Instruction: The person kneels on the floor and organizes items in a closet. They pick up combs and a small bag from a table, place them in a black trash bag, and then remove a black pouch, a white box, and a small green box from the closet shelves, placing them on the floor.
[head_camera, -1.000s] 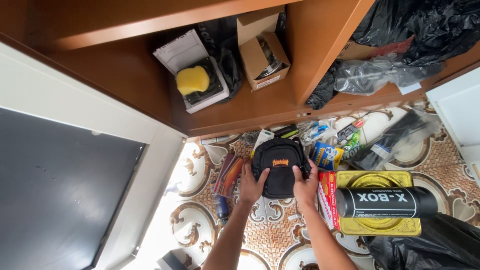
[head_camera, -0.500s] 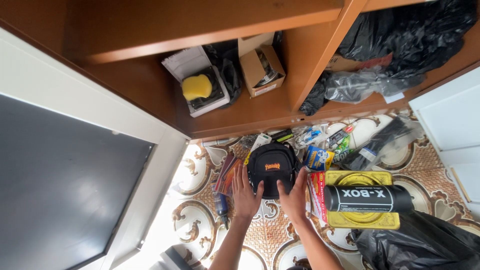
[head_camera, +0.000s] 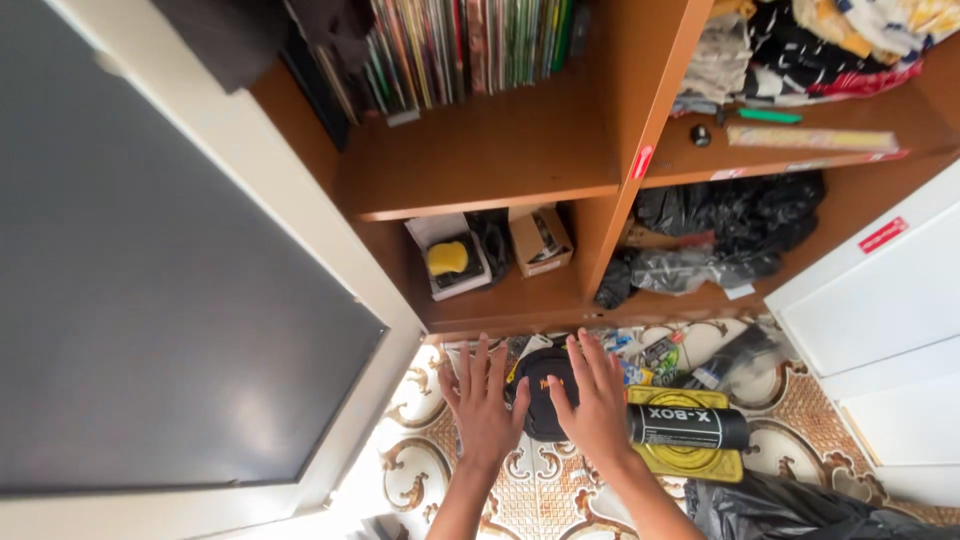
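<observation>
A round black zip case (head_camera: 545, 392) with an orange patch lies on the patterned floor, below the wooden shelf unit. My left hand (head_camera: 483, 407) hovers just left of it, fingers spread, palm down. My right hand (head_camera: 598, 404) is spread over the case's right side, fingers apart; I cannot tell whether it touches the case. Neither hand grips anything. Right of my right hand lies a black cylinder (head_camera: 688, 427) across a yellow box (head_camera: 690, 462).
The bottom shelf (head_camera: 520, 300) holds a white box with a yellow item (head_camera: 449, 259) and a cardboard box (head_camera: 540, 240). Black plastic bags (head_camera: 730, 220) fill the right compartment. Small packets (head_camera: 660, 355) litter the floor. A white-framed dark panel (head_camera: 180, 300) stands at left.
The view has tilted upward, revealing upper shelves with books and clothes. Both hands have lifted off the black case's sides and now hover spread over it.
</observation>
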